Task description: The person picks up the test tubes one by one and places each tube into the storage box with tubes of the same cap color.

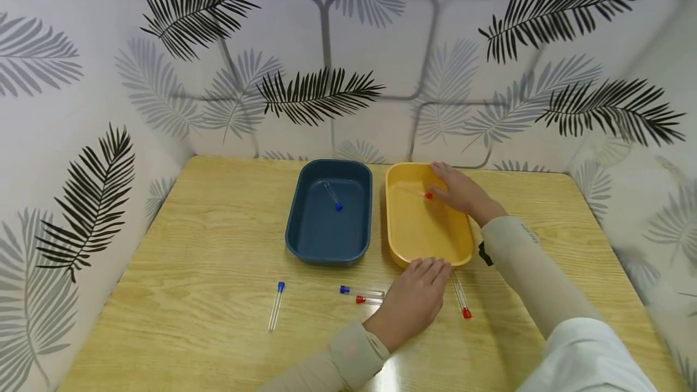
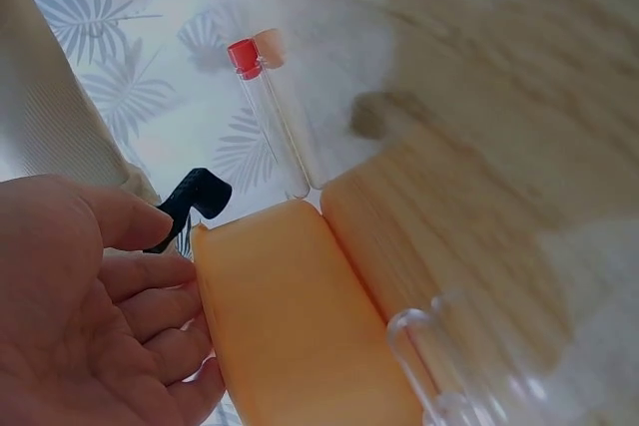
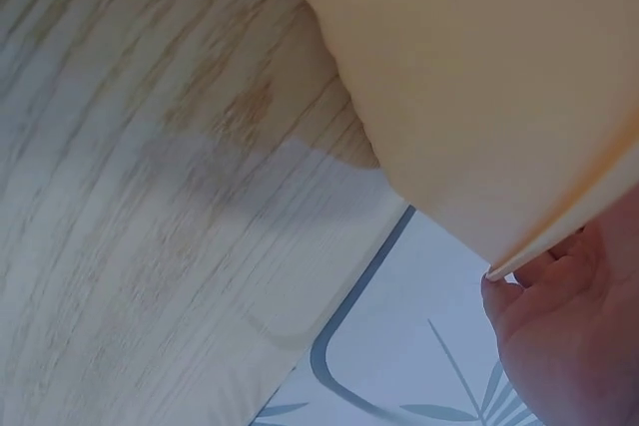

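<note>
Both hands are at the yellow bin (image 1: 430, 238), which holds a clear tube with a red cap (image 1: 428, 195). My left hand (image 1: 411, 301) rests on its near rim; in the left wrist view the loosely extended fingers (image 2: 165, 306) reach over the edge. My right hand (image 1: 463, 192) lies over the far right corner, thumb inside near the red cap. In the right wrist view its fingertips touch the rim (image 3: 559, 226). Just right of the left hand is a red-capped tube (image 1: 461, 296). Blue-capped (image 1: 345, 290) and red-capped (image 1: 360, 299) tubes lie left of it.
A dark blue bin (image 1: 329, 231) stands left of the yellow one, with a blue-capped tube (image 1: 333, 197) inside. Another blue-capped tube (image 1: 276, 307) lies on the wooden table (image 1: 190, 295) further left. A leaf-patterned wall covering (image 1: 359, 132) closes off the back.
</note>
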Demonstrator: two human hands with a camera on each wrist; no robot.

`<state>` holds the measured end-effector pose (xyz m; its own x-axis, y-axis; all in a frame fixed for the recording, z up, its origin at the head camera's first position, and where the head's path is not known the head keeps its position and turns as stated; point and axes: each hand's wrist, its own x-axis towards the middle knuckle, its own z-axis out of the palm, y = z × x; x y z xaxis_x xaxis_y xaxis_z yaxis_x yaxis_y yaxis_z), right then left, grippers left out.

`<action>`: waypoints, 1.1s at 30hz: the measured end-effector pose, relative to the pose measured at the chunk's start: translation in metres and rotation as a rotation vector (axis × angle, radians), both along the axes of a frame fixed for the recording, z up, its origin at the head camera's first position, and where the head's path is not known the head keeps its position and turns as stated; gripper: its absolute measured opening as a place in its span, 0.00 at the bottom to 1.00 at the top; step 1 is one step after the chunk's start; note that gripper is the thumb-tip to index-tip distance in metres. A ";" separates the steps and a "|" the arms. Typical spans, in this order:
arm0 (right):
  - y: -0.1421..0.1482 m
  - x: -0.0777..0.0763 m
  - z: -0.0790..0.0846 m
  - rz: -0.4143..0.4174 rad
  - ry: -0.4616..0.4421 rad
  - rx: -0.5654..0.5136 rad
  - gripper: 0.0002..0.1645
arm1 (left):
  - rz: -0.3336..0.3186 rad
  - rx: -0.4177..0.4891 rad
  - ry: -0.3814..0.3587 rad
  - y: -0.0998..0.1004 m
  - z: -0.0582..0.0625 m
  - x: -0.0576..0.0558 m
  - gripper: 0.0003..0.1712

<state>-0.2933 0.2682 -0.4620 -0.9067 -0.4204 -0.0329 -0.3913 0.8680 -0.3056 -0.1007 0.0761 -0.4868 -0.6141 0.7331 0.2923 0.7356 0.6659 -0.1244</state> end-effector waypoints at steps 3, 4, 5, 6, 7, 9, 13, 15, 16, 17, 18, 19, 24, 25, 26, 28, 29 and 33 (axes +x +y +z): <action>0.000 -0.001 0.000 -0.010 -0.003 -0.021 0.37 | -0.009 -0.004 -0.030 -0.001 0.002 -0.001 0.26; 0.000 -0.001 0.000 -0.013 -0.008 -0.031 0.37 | -0.014 0.003 -0.046 -0.001 0.002 -0.002 0.26; 0.000 -0.001 0.000 -0.018 -0.012 -0.041 0.36 | -0.019 0.010 -0.065 -0.002 0.002 -0.002 0.26; 0.000 -0.001 0.001 -0.023 -0.019 -0.051 0.36 | -0.025 0.016 -0.086 -0.002 0.003 -0.003 0.26; 0.000 0.000 0.001 -0.026 -0.025 -0.061 0.36 | -0.032 0.024 -0.109 -0.002 0.003 -0.003 0.26; 0.000 0.000 0.001 -0.024 -0.022 -0.076 0.35 | -0.047 0.036 -0.153 -0.003 0.004 -0.005 0.26; 0.001 0.004 0.006 -0.023 0.021 -0.101 0.34 | -0.093 0.073 -0.219 -0.009 0.012 -0.010 0.27; 0.000 0.008 0.012 -0.028 0.055 -0.125 0.32 | -0.114 0.113 -0.226 -0.017 0.018 -0.012 0.28; 0.000 0.011 0.015 -0.032 0.075 -0.140 0.30 | -0.123 0.141 -0.214 -0.022 0.021 -0.014 0.28; -0.001 0.013 0.019 -0.036 0.101 -0.154 0.29 | -0.123 0.170 -0.204 -0.029 0.024 -0.015 0.28; -0.001 0.017 0.024 -0.037 0.131 -0.171 0.27 | -0.123 0.202 -0.188 -0.036 0.027 -0.018 0.28; -0.002 0.021 0.028 -0.043 0.158 -0.190 0.25 | -0.117 0.232 -0.178 -0.045 0.029 -0.020 0.28; -0.005 0.048 0.049 -0.058 0.261 -0.262 0.19 | -0.014 0.314 -0.170 -0.095 0.043 -0.035 0.35; -0.005 0.054 0.052 -0.059 0.270 -0.272 0.18 | 0.015 0.317 -0.178 -0.105 0.046 -0.039 0.37; -0.005 0.060 0.054 -0.054 0.282 -0.280 0.18 | 0.042 0.313 -0.171 -0.116 0.048 -0.042 0.40; -0.008 0.072 0.058 -0.038 0.293 -0.302 0.17 | 0.096 0.300 -0.159 -0.138 0.051 -0.049 0.45; -0.010 0.077 0.060 -0.026 0.303 -0.306 0.17 | 0.114 0.300 -0.146 -0.148 0.051 -0.052 0.47; -0.021 0.101 0.063 0.028 0.320 -0.329 0.14 | 0.219 0.270 -0.155 -0.187 0.052 -0.062 0.54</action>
<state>-0.1923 0.2471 -0.3993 -0.8378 -0.3859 0.3862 -0.5327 0.7326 -0.4236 -0.1632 -0.1110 -0.4345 -0.8001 0.4885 0.3481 0.5683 0.8032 0.1789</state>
